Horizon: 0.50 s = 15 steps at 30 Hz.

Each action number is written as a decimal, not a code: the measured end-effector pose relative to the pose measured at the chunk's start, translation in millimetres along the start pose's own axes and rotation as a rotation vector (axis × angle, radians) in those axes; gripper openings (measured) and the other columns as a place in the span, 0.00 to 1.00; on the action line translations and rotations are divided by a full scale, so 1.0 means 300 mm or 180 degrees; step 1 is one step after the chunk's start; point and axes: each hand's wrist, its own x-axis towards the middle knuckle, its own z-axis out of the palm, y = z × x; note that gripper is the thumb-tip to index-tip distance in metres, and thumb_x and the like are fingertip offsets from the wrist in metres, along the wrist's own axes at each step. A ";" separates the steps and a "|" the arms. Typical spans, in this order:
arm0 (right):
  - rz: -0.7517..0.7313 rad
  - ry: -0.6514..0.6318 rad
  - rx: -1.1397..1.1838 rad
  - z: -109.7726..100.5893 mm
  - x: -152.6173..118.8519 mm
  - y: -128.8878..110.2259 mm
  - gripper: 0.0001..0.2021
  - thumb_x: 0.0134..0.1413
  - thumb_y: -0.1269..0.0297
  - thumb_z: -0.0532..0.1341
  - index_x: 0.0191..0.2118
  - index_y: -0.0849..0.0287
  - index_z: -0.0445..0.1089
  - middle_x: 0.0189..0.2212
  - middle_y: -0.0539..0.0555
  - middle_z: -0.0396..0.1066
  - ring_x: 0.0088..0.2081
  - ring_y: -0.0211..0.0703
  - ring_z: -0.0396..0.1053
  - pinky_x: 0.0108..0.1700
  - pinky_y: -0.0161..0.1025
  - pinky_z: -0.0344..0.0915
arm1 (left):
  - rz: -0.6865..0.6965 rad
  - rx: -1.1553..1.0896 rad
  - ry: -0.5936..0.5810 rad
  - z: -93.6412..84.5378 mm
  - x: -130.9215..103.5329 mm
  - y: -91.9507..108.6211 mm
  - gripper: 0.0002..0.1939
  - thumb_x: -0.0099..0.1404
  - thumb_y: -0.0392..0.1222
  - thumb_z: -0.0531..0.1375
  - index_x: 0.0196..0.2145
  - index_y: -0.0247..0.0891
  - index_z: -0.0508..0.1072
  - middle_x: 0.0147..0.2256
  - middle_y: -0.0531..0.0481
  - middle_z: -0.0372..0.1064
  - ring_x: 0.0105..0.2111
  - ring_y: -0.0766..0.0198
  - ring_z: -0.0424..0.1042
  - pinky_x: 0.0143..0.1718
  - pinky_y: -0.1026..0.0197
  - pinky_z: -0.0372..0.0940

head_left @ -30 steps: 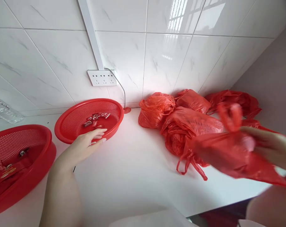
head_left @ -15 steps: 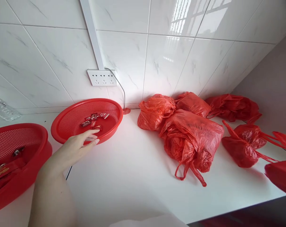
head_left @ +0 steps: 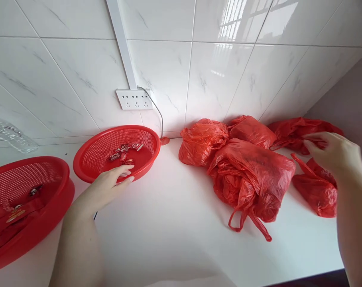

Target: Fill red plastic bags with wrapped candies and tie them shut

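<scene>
My left hand (head_left: 113, 183) rests at the near rim of a round red plastic basket (head_left: 81, 153), thumb and fingers apart with nothing held. Several small wrapped snacks (head_left: 124, 151) lie inside that basket. At the far right, my right hand (head_left: 336, 153) reaches over the bags, its fingers pinched on the red plastic bag (head_left: 291, 129) by the wall. Below this hand sits a smaller tied red bag (head_left: 314, 189), partly hidden by my forearm.
Another red basket (head_left: 57, 171) with red packets stands at the left, a clear plastic bottle (head_left: 15, 137) behind it. Several more red bags, including a large one (head_left: 258, 171), fill the right half of the white counter (head_left: 169, 231). A socket strip (head_left: 134, 99) is on the tiled wall.
My right hand has come into view at the right and reached the back bag. The bag at the right edge no longer shows. My left hand stays by the basket rim; the view shifted slightly.
</scene>
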 end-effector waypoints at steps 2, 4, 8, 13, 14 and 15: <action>-0.0571 -0.0653 0.0299 0.060 0.036 -0.177 0.10 0.50 0.61 0.65 0.41 0.49 0.74 0.41 0.57 0.75 0.39 0.47 0.69 0.44 0.47 0.58 | -0.0010 0.0116 0.0115 0.009 0.011 -0.013 0.28 0.65 0.58 0.53 0.61 0.50 0.64 0.56 0.47 0.68 0.54 0.49 0.68 0.47 0.52 0.68; -0.1094 -0.1132 0.0589 0.116 0.039 -0.379 0.12 0.55 0.60 0.61 0.44 0.53 0.73 0.44 0.58 0.74 0.41 0.46 0.70 0.46 0.45 0.59 | -0.0045 0.0241 0.0141 0.016 0.025 -0.028 0.26 0.64 0.57 0.53 0.57 0.49 0.69 0.53 0.46 0.71 0.52 0.48 0.70 0.47 0.51 0.68; -0.1806 -0.1503 0.0709 0.246 0.045 -0.673 0.28 0.50 0.66 0.65 0.58 0.61 0.64 0.56 0.65 0.66 0.57 0.54 0.61 0.53 0.46 0.57 | 0.0088 0.0240 0.0078 0.020 0.046 -0.050 0.21 0.64 0.56 0.53 0.49 0.51 0.76 0.48 0.50 0.74 0.48 0.49 0.72 0.45 0.52 0.69; -0.1176 -0.1418 0.0763 0.351 0.171 -0.777 0.12 0.46 0.78 0.62 0.39 0.66 0.73 0.30 0.58 0.75 0.33 0.45 0.72 0.37 0.40 0.64 | 0.0085 0.0189 0.0074 0.018 0.046 -0.051 0.20 0.63 0.55 0.53 0.49 0.52 0.76 0.47 0.51 0.75 0.47 0.51 0.73 0.43 0.54 0.69; -0.0932 -0.1324 0.0946 0.355 0.205 -0.787 0.07 0.49 0.77 0.60 0.36 0.68 0.73 0.23 0.55 0.73 0.27 0.40 0.71 0.33 0.38 0.64 | 0.0070 0.0184 0.0068 0.018 0.044 -0.049 0.20 0.64 0.55 0.53 0.49 0.52 0.76 0.47 0.51 0.75 0.47 0.51 0.73 0.43 0.54 0.69; -0.0709 -0.1198 0.1171 0.353 0.237 -0.797 0.05 0.53 0.76 0.58 0.34 0.68 0.72 0.20 0.53 0.70 0.22 0.36 0.68 0.30 0.36 0.63 | 0.0072 0.0186 0.0071 0.018 0.042 -0.047 0.20 0.64 0.55 0.53 0.49 0.52 0.76 0.47 0.51 0.75 0.47 0.51 0.73 0.43 0.54 0.69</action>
